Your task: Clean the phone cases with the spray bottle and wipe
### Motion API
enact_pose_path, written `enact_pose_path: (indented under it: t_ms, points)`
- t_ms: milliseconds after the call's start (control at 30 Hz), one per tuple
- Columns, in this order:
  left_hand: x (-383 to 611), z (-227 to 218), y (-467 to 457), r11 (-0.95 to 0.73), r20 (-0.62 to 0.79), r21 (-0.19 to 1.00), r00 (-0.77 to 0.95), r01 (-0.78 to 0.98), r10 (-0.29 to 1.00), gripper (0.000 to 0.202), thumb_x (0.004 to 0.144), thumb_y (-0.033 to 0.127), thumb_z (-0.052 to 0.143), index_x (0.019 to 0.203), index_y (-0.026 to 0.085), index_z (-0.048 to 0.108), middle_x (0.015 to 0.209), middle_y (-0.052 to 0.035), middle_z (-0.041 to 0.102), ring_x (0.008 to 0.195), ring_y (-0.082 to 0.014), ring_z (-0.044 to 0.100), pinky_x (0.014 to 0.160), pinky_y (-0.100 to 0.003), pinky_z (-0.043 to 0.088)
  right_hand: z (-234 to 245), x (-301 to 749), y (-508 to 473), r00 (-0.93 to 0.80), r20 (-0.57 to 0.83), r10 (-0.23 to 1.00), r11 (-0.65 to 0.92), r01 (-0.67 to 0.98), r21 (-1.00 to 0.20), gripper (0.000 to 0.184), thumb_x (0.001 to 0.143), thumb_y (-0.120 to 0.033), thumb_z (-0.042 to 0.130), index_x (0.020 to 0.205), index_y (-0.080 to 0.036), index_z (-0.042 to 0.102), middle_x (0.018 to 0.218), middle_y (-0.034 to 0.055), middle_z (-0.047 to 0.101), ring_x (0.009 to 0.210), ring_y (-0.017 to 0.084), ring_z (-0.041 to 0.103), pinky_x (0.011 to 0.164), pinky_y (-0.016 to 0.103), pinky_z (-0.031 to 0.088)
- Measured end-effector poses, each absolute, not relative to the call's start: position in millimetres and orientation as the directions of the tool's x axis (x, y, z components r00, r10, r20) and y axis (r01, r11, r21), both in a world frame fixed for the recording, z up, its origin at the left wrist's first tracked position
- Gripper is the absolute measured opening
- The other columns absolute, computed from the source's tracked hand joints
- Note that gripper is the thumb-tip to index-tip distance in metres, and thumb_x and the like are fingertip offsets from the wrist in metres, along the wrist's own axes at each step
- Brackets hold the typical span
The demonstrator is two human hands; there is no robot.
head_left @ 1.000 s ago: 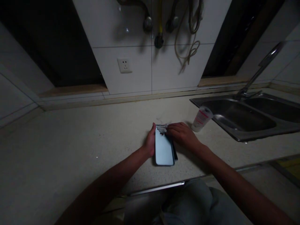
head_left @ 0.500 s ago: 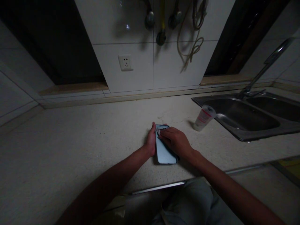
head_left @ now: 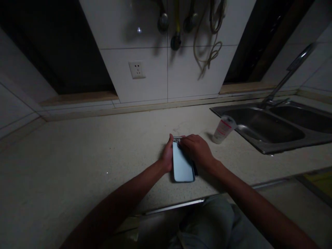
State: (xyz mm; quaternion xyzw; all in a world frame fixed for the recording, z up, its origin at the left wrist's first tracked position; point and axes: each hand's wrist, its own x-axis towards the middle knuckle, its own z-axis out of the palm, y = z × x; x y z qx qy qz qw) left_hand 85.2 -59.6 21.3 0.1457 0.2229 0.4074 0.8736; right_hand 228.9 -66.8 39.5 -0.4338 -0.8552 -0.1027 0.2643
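A pale blue phone (head_left: 182, 167) lies flat on the speckled countertop (head_left: 103, 152), with a dark edge showing along its right side. My left hand (head_left: 167, 155) grips its left edge, thumb up along the side. Curled over the phone's top end, my right hand (head_left: 195, 150) presses a small whitish wipe (head_left: 178, 140) against it with closed fingers.
A small white tube with a red label (head_left: 222, 130) stands to the right, near a steel double sink (head_left: 269, 126) with a tap (head_left: 287, 74). A wall socket (head_left: 136, 70) and hanging hoses (head_left: 207, 41) are on the tiled wall behind.
My right hand slid left over the phone's top half a second ago, then back toward the top right edge. The left hand kept its grip.
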Motion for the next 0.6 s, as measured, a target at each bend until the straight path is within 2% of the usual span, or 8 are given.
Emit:
enact_pose_path:
  t_ms: [133,233,467,600]
  points:
    - [82.1,22.5,-60.9,0.663,-0.311,0.436,0.589,-0.609,0.746,0.063,0.089,0.069,0.050,0.112,0.014,0.071,0.086,-0.0125,0.075,0.082,-0.0278,0.072,0.079,-0.038,0.054,41.0,218.0,-64.7,-0.470,0.574,0.670,0.659,0.732,-0.170,0.024,0.099,-0.025,0.053,0.087,-0.018,0.072,0.089,0.0109,0.075,0.081,0.023,0.066,0.074,0.035,0.046]
    - [81.4,23.7,-60.3,0.635,-0.298,0.444,0.564,-0.633,0.770,0.060,0.092,0.066,0.047,0.115,0.017,0.070,0.091,-0.0117,0.075,0.085,-0.0269,0.073,0.081,-0.038,0.054,43.1,212.3,-70.6,-0.484,0.600,0.637,0.717,0.657,-0.231,0.026,0.101,-0.029,0.051,0.089,-0.020,0.073,0.090,0.0095,0.076,0.084,0.023,0.067,0.077,0.035,0.048]
    - [82.9,19.1,-55.5,0.584,-0.253,0.386,0.526,-0.715,0.812,0.066,0.095,0.066,0.035,0.117,0.011,0.065,0.106,-0.0189,0.073,0.099,-0.0300,0.071,0.092,-0.045,0.052,50.7,213.1,-111.1,-0.711,0.472,0.522,0.851,0.473,-0.228,0.028,0.102,-0.028,0.049,0.090,-0.017,0.071,0.086,0.0083,0.075,0.079,0.019,0.069,0.073,0.030,0.051]
    - [81.5,16.7,-56.1,0.576,-0.206,0.412,0.544,-0.706,0.813,0.066,0.096,0.066,0.034,0.112,0.009,0.066,0.108,-0.0210,0.073,0.103,-0.0316,0.070,0.096,-0.046,0.050,52.2,223.0,-141.3,-0.813,0.387,0.435,0.900,0.383,-0.209,0.024,0.102,-0.025,0.049,0.093,-0.017,0.070,0.084,0.0063,0.074,0.078,0.018,0.067,0.074,0.031,0.051]
